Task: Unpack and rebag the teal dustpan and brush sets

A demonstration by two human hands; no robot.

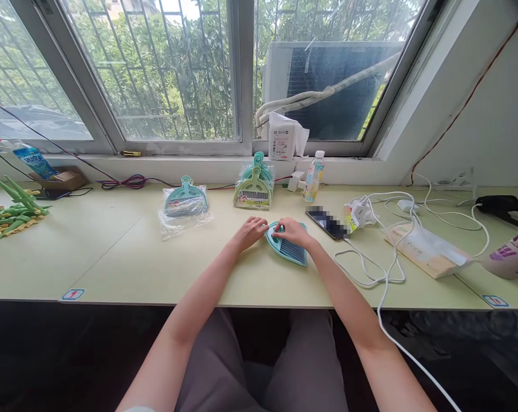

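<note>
Evidently, on the pale green-yellow desk [134, 269], a teal plastic dustpan-and-brush set [186, 205] is seen lying in loose clear wrapping [173, 230], and farther right more sets are stood upright by the wall, a lime-green one [253, 191] in front. The left hand [252, 228] is held with its fingers curled and narrow at the left end of the turquoise dustpan with its grey-bristled brush [292, 252]; whether anything is gripped cannot be told. This dustpan is laid flat near the front middle, with no wrapping seen around it. The right hand [290, 230] is set over its upper part, fingertips drawn close together, but a firm hold cannot be confirmed. The handling is judged to be partway through; what is left cannot be told. The long axis is slanted slightly, the handle end pointed left and away, the broad edge turned right and nearer the person
</note>
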